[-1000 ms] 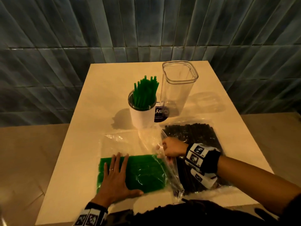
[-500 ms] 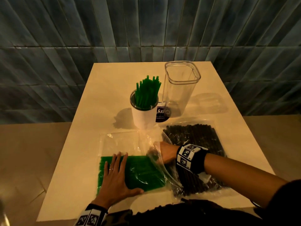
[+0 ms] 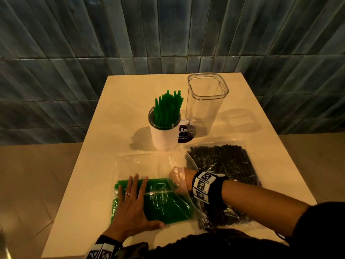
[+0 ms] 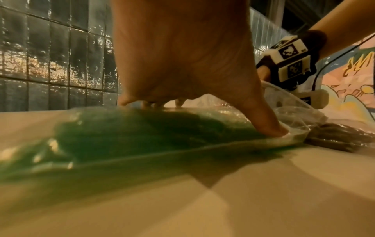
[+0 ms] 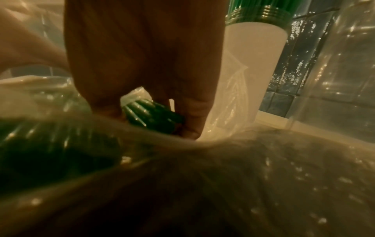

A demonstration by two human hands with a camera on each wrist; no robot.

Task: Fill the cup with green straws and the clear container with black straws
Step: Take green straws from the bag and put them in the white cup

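A white cup [image 3: 164, 137] holds a bunch of upright green straws [image 3: 168, 109] mid-table. To its right stands the tall clear container [image 3: 205, 105], with no straws in it. A plastic bag of green straws [image 3: 164, 204] lies at the near edge, and my left hand [image 3: 132, 202] presses flat on it. My right hand [image 3: 179, 181] is inside that bag's open mouth. In the right wrist view its fingers [image 5: 192, 121] and thumb curl round a few green straws [image 5: 154, 115]. A bag of black straws [image 3: 224, 163] lies under my right forearm.
The cream table [image 3: 112, 128] ends at a tiled wall behind and drops to the floor on both sides. A round black label [image 3: 184, 135] lies between cup and container. Loose clear plastic [image 3: 138, 165] from the green bag spreads toward the cup.
My right hand has moved left from the edge of the black straw bag into the green bag's mouth. My left hand stays flat on the green bag.
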